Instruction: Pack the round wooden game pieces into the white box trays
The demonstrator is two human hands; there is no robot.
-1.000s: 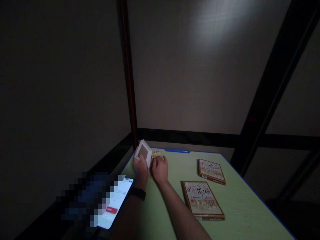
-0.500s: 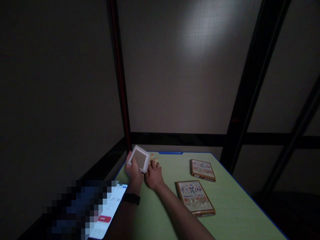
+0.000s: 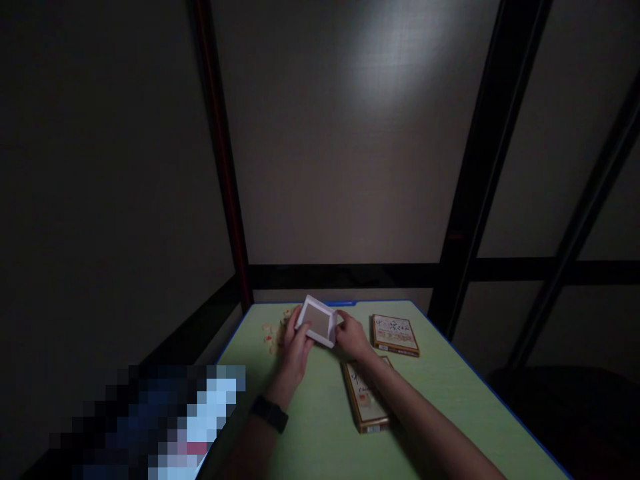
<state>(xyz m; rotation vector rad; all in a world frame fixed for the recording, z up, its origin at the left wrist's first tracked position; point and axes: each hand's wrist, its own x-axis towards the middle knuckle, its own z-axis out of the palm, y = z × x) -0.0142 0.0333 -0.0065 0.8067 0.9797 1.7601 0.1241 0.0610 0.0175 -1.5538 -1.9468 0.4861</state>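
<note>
Both hands hold a small white open box tray [image 3: 317,322] with a brown inside, lifted a little above the green table [image 3: 320,420]. My left hand [image 3: 295,347] grips its left edge and my right hand [image 3: 353,335] grips its right edge. Several small pale wooden pieces [image 3: 271,333] lie scattered on the table just left of my left hand. A dark watch sits on my left wrist.
Two flat printed game boxes lie on the table: one [image 3: 395,334] at the far right, one [image 3: 364,400] nearer, partly under my right forearm. A lit phone, blurred, sits at the lower left edge. Dark posts and wall panels ring the table.
Both hands moved right, away from the far left corner, carrying the white tray. My right hand left the wooden pieces and took the tray's right edge. The pieces now lie uncovered.
</note>
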